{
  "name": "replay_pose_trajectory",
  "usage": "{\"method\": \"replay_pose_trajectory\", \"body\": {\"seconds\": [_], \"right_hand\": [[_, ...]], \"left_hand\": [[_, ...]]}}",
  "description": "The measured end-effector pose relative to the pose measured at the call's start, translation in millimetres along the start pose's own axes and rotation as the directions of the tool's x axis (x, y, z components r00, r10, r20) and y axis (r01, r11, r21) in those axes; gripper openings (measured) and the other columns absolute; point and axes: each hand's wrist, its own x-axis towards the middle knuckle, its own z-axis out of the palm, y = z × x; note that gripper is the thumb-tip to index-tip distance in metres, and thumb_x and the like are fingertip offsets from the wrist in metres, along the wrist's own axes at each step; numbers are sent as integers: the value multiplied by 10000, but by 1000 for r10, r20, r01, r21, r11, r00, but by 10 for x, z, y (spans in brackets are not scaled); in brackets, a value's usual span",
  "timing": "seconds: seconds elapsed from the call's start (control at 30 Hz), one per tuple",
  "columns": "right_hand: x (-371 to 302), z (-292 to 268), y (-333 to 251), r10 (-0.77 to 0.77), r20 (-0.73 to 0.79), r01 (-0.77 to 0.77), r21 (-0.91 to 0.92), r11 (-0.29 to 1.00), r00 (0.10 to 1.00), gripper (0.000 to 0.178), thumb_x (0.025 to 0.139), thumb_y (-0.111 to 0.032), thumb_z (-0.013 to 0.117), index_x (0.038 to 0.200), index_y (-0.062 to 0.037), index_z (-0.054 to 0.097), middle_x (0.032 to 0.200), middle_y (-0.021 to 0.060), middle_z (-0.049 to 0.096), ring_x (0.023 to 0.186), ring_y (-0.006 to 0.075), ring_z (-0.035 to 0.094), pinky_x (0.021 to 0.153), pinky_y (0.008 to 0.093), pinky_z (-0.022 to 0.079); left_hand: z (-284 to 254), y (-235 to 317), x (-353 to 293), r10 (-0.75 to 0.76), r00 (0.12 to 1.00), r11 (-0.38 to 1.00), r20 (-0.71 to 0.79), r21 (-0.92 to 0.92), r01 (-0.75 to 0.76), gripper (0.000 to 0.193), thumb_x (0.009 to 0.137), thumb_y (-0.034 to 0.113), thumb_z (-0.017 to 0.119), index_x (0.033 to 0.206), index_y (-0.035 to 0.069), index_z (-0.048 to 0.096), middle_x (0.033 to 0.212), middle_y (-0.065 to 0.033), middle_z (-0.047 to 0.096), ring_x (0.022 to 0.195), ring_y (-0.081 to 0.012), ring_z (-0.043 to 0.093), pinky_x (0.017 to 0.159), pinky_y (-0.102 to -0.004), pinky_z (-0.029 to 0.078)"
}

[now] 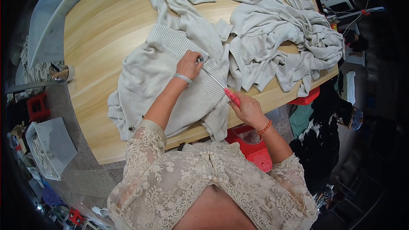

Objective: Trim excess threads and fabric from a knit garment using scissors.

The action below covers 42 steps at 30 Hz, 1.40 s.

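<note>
A pale grey knitted sweater (142, 76) lies spread on the wooden table before me. My left hand (189, 64) is closed on its wide ribbed band, with the fingertips pinched around a small dark spot that I cannot make out. In my right hand (248, 110), near the table's front edge, is a thin metal-shafted tool with a red handle (230, 95). Its shaft slants up and left across the ribbing to the left fingertips. The tip is hidden there, so its exact kind does not show.
More pale grey knitwear (272, 38) is heaped on the table's (98, 25) right and far side. Red stools (255, 153) stand under the front edge. A white bin (57, 145) sits on the floor at left, and black cloth (321, 132) lies at right.
</note>
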Motion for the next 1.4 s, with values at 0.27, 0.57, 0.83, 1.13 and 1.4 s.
{"method": "replay_pose_trajectory", "body": {"seconds": [0.27,0.57,0.83,1.13,1.4], "right_hand": [[113,-25,105,38,36,-35,-88,996,999,312,839,-323,614,992,-53,582,810,203,644,791,403,622,703,494,484],[132,14,74,90,-28,-91,-51,995,996,293,831,-318,629,996,-76,621,781,212,639,779,400,619,692,485,483],[97,208,130,109,-66,-107,29,994,992,367,831,-386,617,857,-21,644,804,235,644,807,405,626,734,482,491],[-414,1020,351,100,-38,-93,141,986,994,837,643,-468,776,1247,1,434,1279,277,458,1044,398,541,871,455,458],[-66,1422,249,136,-179,-106,170,980,974,613,645,-240,778,1143,-52,474,1066,213,576,986,393,574,819,450,477]], "left_hand": [[-29,-130,-50,73,988,984,136,-174,-49,146,695,21,680,758,24,548,742,-111,554,741,-279,564,671,-362,459],[32,-30,-59,-152,985,951,76,-260,167,231,738,50,697,935,19,580,713,-45,575,617,-131,531,610,-259,469],[48,-81,-58,-204,973,962,110,-159,220,363,731,156,735,1033,43,569,749,-50,585,668,-160,559,649,-295,471],[-80,258,-1462,18,987,947,157,313,-67,1188,543,547,778,1479,123,182,1529,-219,85,1401,-448,53,1031,-694,34],[-51,-77,-1517,-50,995,944,89,330,18,1095,542,313,758,1471,133,207,1529,-199,122,1412,-413,88,1027,-702,47]]}}
